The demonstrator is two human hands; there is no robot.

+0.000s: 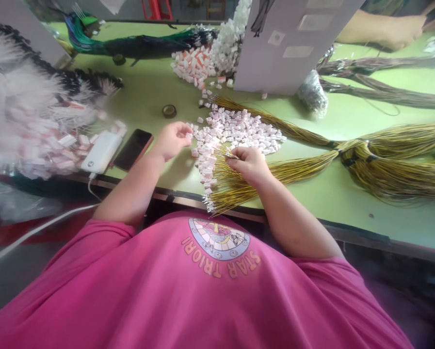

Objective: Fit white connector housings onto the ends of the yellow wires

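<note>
At the left edge of a pile of small white plastic connectors (244, 127), my left hand (173, 139) pinches with thumb and fingers around what looks like one of them. My right hand (249, 164) is closed on the ends of a few thin yellow-and-black wires (222, 150), held over the pile's lower part. Beneath that hand fans a bundle of the same wires (300, 168), its silvery tips (209, 203) near the table's front edge. Another yellow wire bundle (275, 121) runs behind the pile. My right fingers partly hide the held wire ends.
A phone (133, 149), a white power bank (103, 151) with a cable, and a black tape roll (169, 111) lie left. White-ended wires (24, 111) heap farther left. Behind stand a grey panel (275, 53) and orange-white connectors (193, 65). Another person's arm (380, 30) reaches in at upper right.
</note>
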